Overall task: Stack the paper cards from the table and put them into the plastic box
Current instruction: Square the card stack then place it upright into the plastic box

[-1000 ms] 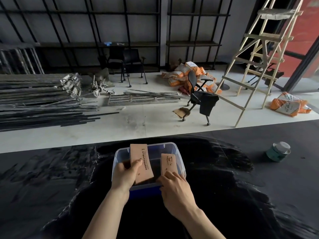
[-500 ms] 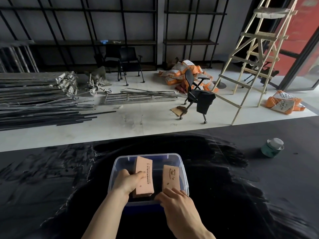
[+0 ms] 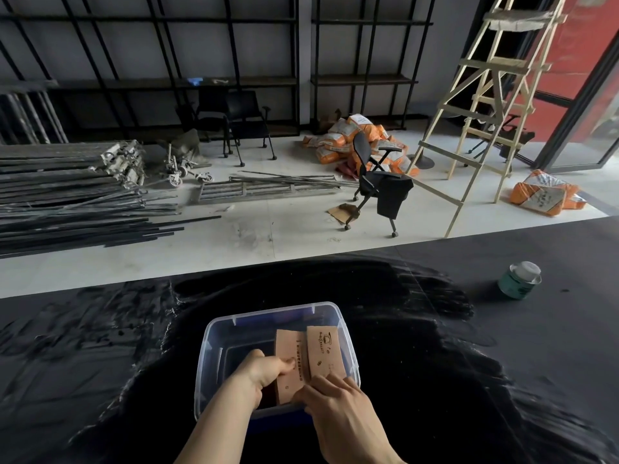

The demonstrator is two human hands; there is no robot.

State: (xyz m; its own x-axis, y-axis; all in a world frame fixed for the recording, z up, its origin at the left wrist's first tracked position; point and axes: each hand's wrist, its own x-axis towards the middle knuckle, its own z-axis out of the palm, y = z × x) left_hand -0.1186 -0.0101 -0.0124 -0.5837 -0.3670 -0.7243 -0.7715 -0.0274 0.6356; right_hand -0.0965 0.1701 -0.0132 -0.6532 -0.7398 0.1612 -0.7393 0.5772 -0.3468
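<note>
A clear plastic box (image 3: pixel 214 333) with a blue base sits on the black table (image 3: pixel 435 380) right in front of me. Both hands reach into it. My left hand (image 3: pixel 261 373) grips a stack of tan paper cards (image 3: pixel 290 363), held low inside the box. My right hand (image 3: pixel 338 410) holds a second tan stack (image 3: pixel 324 349) with printed marks, right beside the first. The two stacks touch side by side in the box's right half. My hands hide the lower ends of the stacks.
A green can (image 3: pixel 519 280) with a white lid stands on the table at the far right. Beyond the table's far edge lie metal bars (image 3: pixel 67 202), an office chair (image 3: pixel 378 182), orange sacks (image 3: pixel 355 139) and a wooden ladder (image 3: pixel 495 95).
Both hands have lowered their card stacks deeper into the box. The left stack has moved right until it sits against the right stack.
</note>
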